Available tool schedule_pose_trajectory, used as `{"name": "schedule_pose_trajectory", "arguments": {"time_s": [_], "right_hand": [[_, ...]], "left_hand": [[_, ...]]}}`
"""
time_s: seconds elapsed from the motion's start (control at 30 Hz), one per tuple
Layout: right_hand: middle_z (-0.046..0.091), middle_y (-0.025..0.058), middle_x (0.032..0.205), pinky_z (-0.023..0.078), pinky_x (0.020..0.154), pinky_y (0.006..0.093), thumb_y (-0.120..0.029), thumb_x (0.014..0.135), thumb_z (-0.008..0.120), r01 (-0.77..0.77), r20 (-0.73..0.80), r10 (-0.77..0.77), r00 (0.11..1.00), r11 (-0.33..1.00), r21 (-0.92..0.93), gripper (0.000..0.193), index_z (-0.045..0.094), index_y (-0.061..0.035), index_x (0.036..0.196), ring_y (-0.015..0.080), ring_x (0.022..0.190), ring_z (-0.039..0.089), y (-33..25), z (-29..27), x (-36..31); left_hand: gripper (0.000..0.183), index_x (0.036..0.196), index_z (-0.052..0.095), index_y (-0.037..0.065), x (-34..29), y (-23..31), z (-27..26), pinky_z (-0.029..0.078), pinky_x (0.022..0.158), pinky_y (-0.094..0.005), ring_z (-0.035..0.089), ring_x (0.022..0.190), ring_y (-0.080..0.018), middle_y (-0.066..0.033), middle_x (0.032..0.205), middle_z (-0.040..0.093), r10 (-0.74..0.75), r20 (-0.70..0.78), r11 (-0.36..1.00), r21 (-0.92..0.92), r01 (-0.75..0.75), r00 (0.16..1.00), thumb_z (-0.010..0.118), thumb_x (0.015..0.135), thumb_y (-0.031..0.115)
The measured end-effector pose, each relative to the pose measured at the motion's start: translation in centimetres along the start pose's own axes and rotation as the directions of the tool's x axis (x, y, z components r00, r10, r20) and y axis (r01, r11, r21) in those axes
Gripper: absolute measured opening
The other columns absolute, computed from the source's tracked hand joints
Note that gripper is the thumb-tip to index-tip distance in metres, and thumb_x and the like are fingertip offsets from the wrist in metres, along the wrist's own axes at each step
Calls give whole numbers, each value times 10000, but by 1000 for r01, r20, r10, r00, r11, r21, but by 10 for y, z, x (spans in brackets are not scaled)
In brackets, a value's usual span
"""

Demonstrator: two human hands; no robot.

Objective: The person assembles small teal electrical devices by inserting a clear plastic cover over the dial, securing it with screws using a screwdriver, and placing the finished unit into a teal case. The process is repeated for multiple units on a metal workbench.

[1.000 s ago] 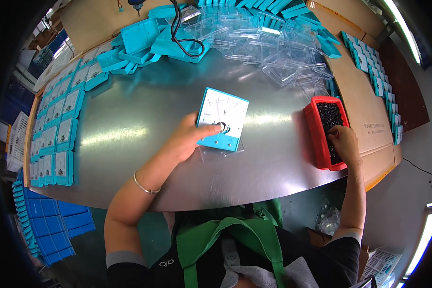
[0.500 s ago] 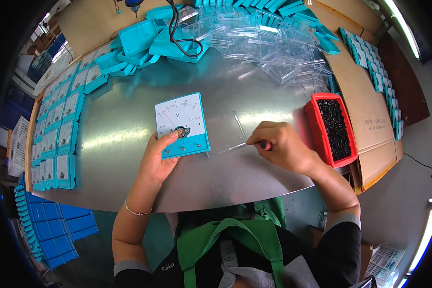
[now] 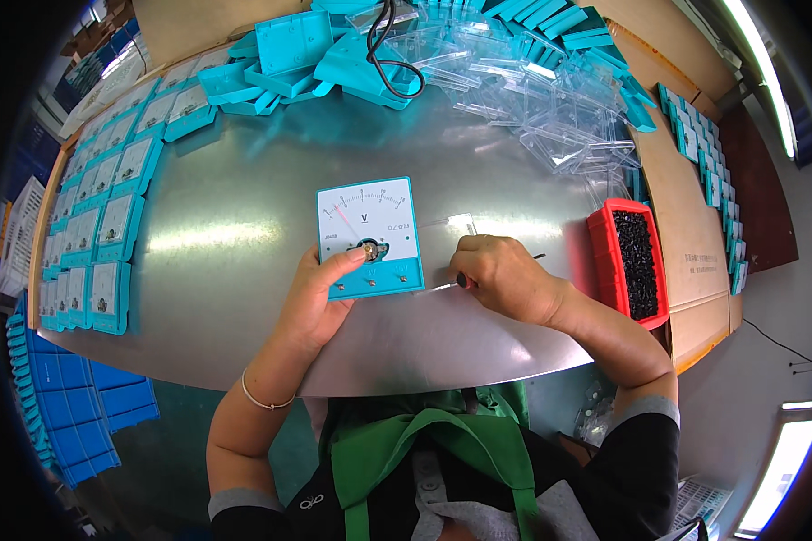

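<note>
My left hand [image 3: 318, 293] holds a square panel voltmeter [image 3: 367, 207] by its lower left, thumb on the front near the round metal part. The meter has a white dial, a teal base and small screws along its lower strip. Just right of it, my right hand [image 3: 512, 281] is closed around a screwdriver [image 3: 465, 280] with a red and black handle. Its thin metal shaft points left toward the meter's lower right corner; the tip is hard to make out. A clear plastic cover [image 3: 461, 223] lies on the table, partly hidden behind my right hand.
A red bin [image 3: 606, 261] of small black parts stands at the right, beside cardboard [image 3: 695, 252]. Teal cases [image 3: 293, 42] and clear covers [image 3: 568, 144] are heaped at the back of the metal table [image 3: 244, 298]. Rows of meters [image 3: 108, 288] fill a tray at the left.
My right hand has turned and shifted slightly, so the screwdriver's shaft now points at the meter. The left hand still holds the meter. The whole view has shifted a little.
</note>
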State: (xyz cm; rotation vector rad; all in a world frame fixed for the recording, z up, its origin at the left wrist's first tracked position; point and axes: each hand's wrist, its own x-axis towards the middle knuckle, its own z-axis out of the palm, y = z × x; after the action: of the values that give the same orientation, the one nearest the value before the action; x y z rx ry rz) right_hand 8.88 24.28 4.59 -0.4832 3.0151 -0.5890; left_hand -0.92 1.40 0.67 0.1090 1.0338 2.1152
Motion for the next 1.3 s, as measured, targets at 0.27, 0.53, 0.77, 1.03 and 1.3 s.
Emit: {"name": "schedule_pose_trajectory", "arguments": {"time_s": [0.27, 0.53, 0.77, 1.03, 1.3], "right_hand": [[577, 104, 771, 518, 682, 378, 5, 713, 606, 95, 108, -91, 990, 995, -29, 50, 613, -41, 729, 286, 746, 610, -8, -6, 9], [576, 79, 770, 510, 688, 362, 21, 715, 620, 164, 142, -170, 975, 985, 54, 88, 618, -54, 760, 272, 736, 607, 3, -7, 17], [589, 63, 809, 490, 684, 360, -13, 713, 682, -67, 223, 23, 975, 979, 190, 109, 641, -85, 784, 262, 776, 612, 15, -10, 21], [626, 67, 807, 486, 678, 353, -50, 687, 695, -117, 420, 65, 905, 988, 100, 91, 649, -65, 764, 260, 793, 624, 1, -19, 29], [608, 82, 617, 481, 542, 321, -49, 658, 695, -304, 600, 144, 787, 937, 173, 141, 589, -12, 742, 192, 577, 641, 2, -22, 61]], "left_hand": [[383, 1170, 500, -34, -2, 3, 1, 507, 843, -341, 621, 963, -185, -121, 1074, 622, 4, -38, 1000, 20, -3, 999, 634, 832, 88], [366, 1165, 507, -26, -4, 6, -2, 510, 836, -333, 621, 962, -179, -109, 1062, 625, 7, -40, 999, -30, -8, 999, 627, 837, 85], [350, 1144, 518, -36, -6, 7, 0, 517, 822, -328, 630, 942, -178, -115, 1053, 629, 17, -50, 998, -53, -19, 999, 632, 833, 79], [350, 1145, 521, -30, -8, 5, 0, 522, 808, -322, 633, 935, -174, -112, 1045, 634, 6, -46, 999, -43, -8, 999, 633, 834, 83], [340, 1153, 516, -19, 0, 4, -7, 524, 820, -337, 633, 948, -189, -110, 1065, 627, 49, -39, 998, -23, -50, 998, 611, 851, 106]]}}
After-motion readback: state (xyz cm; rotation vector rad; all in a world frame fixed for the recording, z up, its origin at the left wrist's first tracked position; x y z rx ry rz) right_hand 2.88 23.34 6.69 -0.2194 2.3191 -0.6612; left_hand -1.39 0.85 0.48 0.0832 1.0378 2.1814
